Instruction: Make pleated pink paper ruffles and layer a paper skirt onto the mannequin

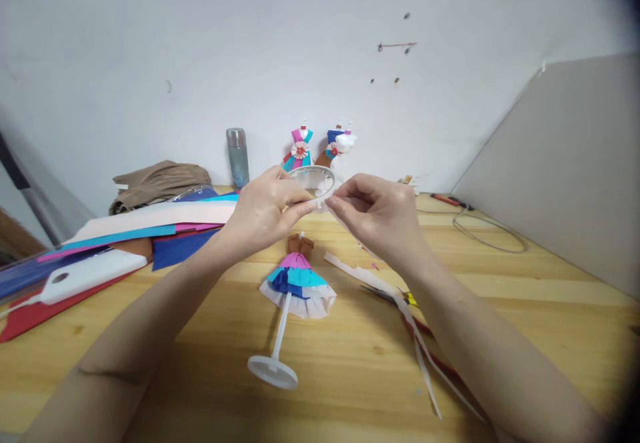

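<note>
My left hand [267, 208] grips a thin white tape roll [327, 175] between thumb and fingers, raised above the table. At the roll's near right edge, my right hand [377, 213] pinches the tape; the exact bit between its fingertips is hard to see. Below my hands a small dress form [300, 276] lies tipped on the table, its white round base [273, 371] toward me. It wears a brown top and a layered pink, blue and white paper skirt. Pale paper strips [400, 303] lie under my right forearm, partly over scissors [410, 297] with yellow on the handle.
Coloured paper sheets [190, 213] and a white glue gun [93, 275] lie on the left. Behind them are a brown cloth [163, 181] and a flask [237, 156]. Dressed forms [300, 146] stand by the wall. A grey cable [493, 239] curls at the right, near a panel.
</note>
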A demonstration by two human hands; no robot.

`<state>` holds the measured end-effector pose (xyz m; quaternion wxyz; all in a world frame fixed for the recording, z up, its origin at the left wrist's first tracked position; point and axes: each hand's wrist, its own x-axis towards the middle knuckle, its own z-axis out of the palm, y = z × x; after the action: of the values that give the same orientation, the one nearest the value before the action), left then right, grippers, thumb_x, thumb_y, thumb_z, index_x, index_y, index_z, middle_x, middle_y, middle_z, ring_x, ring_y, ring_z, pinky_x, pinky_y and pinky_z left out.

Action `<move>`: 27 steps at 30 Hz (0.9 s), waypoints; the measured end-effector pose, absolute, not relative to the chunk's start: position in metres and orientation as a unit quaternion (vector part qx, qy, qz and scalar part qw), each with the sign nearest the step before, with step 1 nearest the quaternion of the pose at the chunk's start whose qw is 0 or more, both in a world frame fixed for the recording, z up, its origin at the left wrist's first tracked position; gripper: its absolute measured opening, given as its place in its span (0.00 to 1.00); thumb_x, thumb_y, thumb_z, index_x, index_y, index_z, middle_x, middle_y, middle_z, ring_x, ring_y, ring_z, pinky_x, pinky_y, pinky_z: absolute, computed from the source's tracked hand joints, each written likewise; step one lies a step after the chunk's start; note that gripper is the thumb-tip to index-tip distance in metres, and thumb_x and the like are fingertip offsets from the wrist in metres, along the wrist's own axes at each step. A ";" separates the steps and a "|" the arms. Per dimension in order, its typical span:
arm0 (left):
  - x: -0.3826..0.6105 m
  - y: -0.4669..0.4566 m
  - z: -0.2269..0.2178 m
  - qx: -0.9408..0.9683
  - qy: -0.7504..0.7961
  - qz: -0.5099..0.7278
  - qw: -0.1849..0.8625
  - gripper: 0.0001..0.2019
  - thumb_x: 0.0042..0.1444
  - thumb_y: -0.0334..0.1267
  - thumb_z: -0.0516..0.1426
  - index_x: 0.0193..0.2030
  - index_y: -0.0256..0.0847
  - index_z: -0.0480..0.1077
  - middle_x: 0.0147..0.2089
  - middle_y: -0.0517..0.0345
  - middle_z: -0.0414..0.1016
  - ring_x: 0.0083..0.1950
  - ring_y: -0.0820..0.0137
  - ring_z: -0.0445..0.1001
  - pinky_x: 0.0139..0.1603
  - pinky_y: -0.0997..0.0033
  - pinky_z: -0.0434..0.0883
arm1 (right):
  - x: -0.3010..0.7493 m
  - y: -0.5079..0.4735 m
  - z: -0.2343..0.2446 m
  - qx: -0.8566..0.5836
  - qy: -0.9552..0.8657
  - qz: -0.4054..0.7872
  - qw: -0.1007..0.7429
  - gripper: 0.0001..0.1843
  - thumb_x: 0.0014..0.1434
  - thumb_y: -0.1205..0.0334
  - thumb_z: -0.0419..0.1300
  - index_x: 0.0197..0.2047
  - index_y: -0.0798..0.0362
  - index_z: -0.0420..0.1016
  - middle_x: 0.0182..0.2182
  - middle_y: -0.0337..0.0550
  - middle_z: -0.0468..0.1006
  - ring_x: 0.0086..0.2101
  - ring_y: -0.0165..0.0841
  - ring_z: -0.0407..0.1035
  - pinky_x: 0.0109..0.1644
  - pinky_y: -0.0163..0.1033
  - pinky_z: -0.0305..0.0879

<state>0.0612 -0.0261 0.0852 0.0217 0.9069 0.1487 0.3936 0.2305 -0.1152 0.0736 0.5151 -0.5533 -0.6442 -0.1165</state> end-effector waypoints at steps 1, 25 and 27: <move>0.061 -0.026 0.085 0.908 0.147 0.391 0.016 0.12 0.62 0.42 0.57 0.30 0.43 0.79 0.29 0.55 0.74 0.38 0.65 0.70 0.35 0.68 0.66 | 0.231 -0.114 0.073 -0.556 -0.641 -0.114 0.517 0.11 0.54 0.63 0.61 0.22 0.50 0.65 0.17 0.35 0.68 0.20 0.29 0.61 0.25 0.36 0.56; 0.061 -0.025 0.090 0.926 0.138 0.337 0.098 0.09 0.56 0.37 0.57 0.34 0.40 0.79 0.33 0.57 0.79 0.39 0.68 0.74 0.40 0.71 0.69 | 0.226 -0.111 0.070 -0.579 -0.648 0.032 0.493 0.06 0.52 0.61 0.58 0.27 0.53 0.72 0.18 0.34 0.66 0.22 0.28 0.58 0.26 0.35 0.52; 0.063 -0.022 0.084 0.920 0.141 0.350 0.105 0.10 0.58 0.37 0.57 0.29 0.39 0.78 0.29 0.58 0.77 0.36 0.69 0.73 0.37 0.72 0.67 | 0.225 -0.112 0.069 -0.575 -0.656 0.022 0.488 0.06 0.52 0.61 0.58 0.27 0.53 0.73 0.18 0.34 0.67 0.21 0.28 0.59 0.26 0.35 0.52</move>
<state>0.0634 -0.0216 0.0843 0.1051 0.9200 0.1406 0.3503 0.2252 -0.1115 0.0694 0.4882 -0.5751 -0.6561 0.0217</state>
